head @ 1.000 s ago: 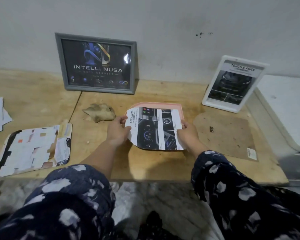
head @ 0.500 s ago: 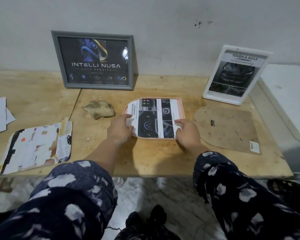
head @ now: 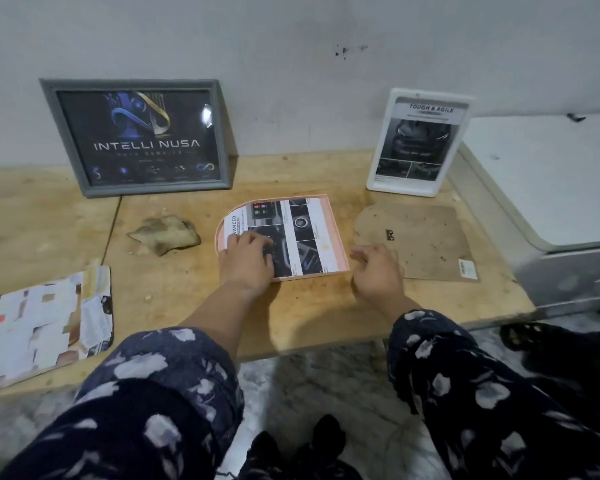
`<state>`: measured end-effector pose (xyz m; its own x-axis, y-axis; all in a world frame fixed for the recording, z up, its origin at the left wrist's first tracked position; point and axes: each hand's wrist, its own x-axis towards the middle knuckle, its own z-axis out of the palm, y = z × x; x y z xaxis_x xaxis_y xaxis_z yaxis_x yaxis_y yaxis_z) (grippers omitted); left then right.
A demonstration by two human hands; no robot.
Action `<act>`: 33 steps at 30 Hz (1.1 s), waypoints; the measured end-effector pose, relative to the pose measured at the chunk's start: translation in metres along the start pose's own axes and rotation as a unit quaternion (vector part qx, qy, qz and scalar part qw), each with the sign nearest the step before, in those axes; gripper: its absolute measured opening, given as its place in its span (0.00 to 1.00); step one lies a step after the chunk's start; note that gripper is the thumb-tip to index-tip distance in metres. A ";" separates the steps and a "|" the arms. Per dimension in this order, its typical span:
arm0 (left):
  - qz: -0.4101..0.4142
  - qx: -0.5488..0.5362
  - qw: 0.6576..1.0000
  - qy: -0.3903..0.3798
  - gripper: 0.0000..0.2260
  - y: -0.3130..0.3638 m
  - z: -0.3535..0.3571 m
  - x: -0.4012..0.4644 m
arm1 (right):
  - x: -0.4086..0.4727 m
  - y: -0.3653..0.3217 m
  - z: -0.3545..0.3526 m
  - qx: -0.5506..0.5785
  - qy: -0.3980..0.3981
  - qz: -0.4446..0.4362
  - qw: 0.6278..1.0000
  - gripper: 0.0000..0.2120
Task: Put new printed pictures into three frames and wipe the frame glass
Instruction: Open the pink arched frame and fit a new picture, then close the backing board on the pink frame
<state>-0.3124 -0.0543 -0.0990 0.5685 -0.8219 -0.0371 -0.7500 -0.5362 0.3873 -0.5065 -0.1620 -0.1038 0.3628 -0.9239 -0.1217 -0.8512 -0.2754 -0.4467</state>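
We see a worn wooden tabletop (head: 312,317) running along a pale wall. Against the wall lean a grey frame (head: 137,136) with a dark printed poster and a white frame (head: 419,142) with a car print. A brown backing board (head: 423,244) lies flat at the right. At centre a pink frame (head: 333,233), rounded at its left end, lies flat with the printed picture (head: 298,233) laid inside it. The left hand (head: 248,258) presses flat on that picture, fingers spread. The right hand (head: 376,271) hovers just beside the frame's right edge, fingers loosely curled, grasping nothing. A crumpled cloth (head: 165,233) sits left of the frame.
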 end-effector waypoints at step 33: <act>-0.238 -0.147 0.952 -0.122 0.34 0.209 0.077 0.072 | 0.091 0.172 -0.102 0.168 -0.045 0.319 0.932 0.11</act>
<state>-0.4546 -0.2404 -0.0912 0.6981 -0.5384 -0.4719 -0.2798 -0.8119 0.5124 -0.6587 -0.3204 -0.1011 -0.1331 -0.8417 -0.5233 -0.7437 0.4338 -0.5086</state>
